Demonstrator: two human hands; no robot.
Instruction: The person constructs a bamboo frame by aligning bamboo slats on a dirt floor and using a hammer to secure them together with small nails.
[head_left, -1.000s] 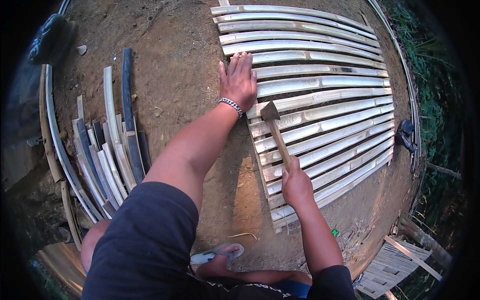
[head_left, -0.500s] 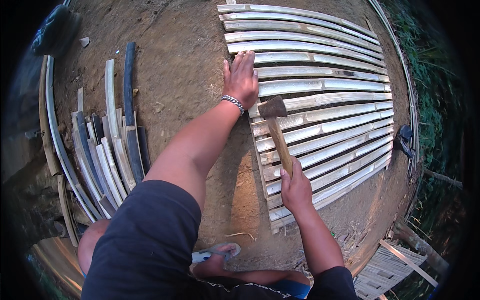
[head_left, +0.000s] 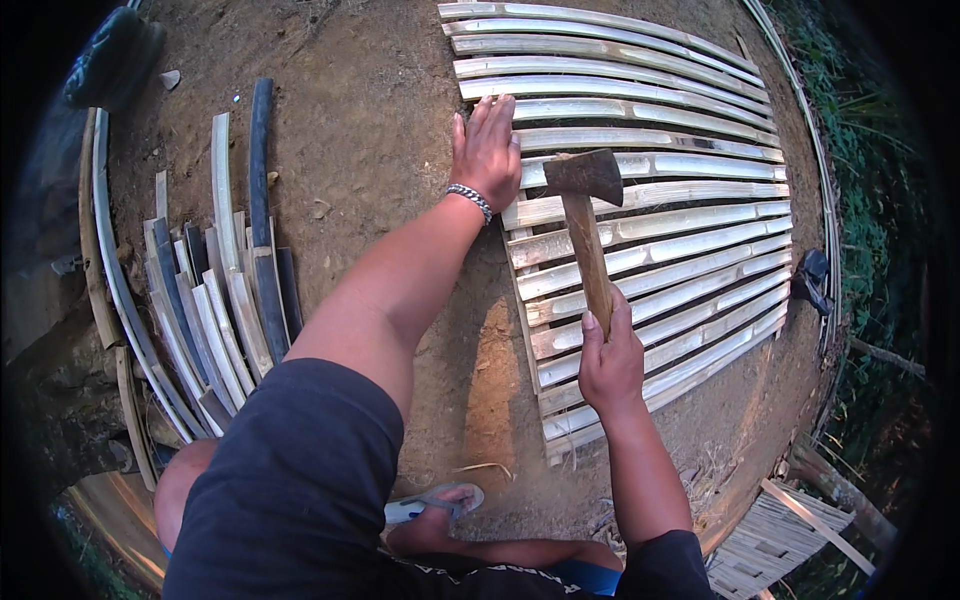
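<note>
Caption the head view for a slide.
Left hand pressed on split bamboo slats, right hand gripping a hammer above them.

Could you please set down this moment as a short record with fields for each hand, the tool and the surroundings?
left hand: left hand flat, palm down, on the end of a bamboo slat
right hand: right hand gripping the hammer's wooden handle
tool: hammer, head over the row of slats, handle pointing toward the person
ground: bare dirt
nearby: loose slat pile at the person's left
</note>
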